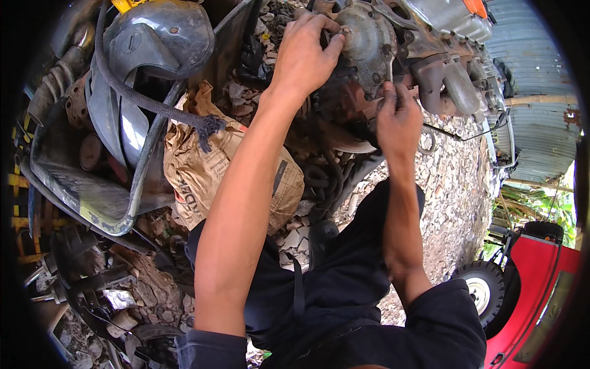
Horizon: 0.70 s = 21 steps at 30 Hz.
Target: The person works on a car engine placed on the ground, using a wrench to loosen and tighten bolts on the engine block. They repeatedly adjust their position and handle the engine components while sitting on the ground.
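Note:
A round, dirty grey metal cover (369,40) with bolts around its rim is fixed to an engine (424,43) at the top. My left hand (305,58) rests at the cover's left edge, thumb and forefinger closed beside a small bolt head (345,30); whether they grip it is hidden. My right hand (399,117) is closed around the lower part of a slim metal wrench (389,69). The wrench points up, and its far end lies against the cover's right rim by a bolt.
Left stands a black plastic bin (132,203) with dark plastic parts and a frayed rope (153,107). A crumpled brown paper sack (184,154) lies beside it. Curved metal pipes (458,86) stick out of the engine. Stony ground (442,203) and a red vehicle (528,307) are at right.

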Tool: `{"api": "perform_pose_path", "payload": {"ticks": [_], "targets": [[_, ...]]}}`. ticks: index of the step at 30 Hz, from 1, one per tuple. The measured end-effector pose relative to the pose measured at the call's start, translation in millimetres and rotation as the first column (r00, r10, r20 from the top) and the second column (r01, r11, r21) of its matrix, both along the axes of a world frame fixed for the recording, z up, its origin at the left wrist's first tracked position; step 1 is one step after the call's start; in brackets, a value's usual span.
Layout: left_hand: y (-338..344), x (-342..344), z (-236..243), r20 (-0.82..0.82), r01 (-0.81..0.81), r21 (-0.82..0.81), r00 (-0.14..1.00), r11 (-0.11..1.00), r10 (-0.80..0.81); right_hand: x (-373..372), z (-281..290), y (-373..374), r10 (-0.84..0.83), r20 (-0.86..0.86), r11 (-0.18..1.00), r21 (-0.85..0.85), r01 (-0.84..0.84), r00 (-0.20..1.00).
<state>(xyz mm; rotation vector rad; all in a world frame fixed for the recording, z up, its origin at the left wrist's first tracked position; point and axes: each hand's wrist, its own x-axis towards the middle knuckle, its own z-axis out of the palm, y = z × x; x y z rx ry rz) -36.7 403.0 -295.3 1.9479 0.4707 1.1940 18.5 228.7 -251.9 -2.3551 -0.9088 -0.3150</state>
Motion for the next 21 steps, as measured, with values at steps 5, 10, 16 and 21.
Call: {"api": "perform_pose_path", "payload": {"ticks": [5,10,16,21], "targets": [[0,3,-1,0.013,-0.003,-0.051,1.000,0.999,0.003,4,44,-3,0.062,0.102,0.974,-0.224,-0.037,0.993],[-3,6,1,-0.006,-0.020,-0.041,1.000,0.999,0.020,8,76,4,0.097,0.166,0.886,-0.464,-0.009,0.981],[-6,6,7,-0.035,-0.007,-0.090,0.999,0.996,0.004,28,82,4,0.241,0.235,0.846,-0.527,-0.085,0.942],[-5,3,12,-0.015,0.007,-0.115,1.000,0.993,-0.009,9,46,0,0.095,0.233,0.909,-0.418,0.012,0.968]]}}
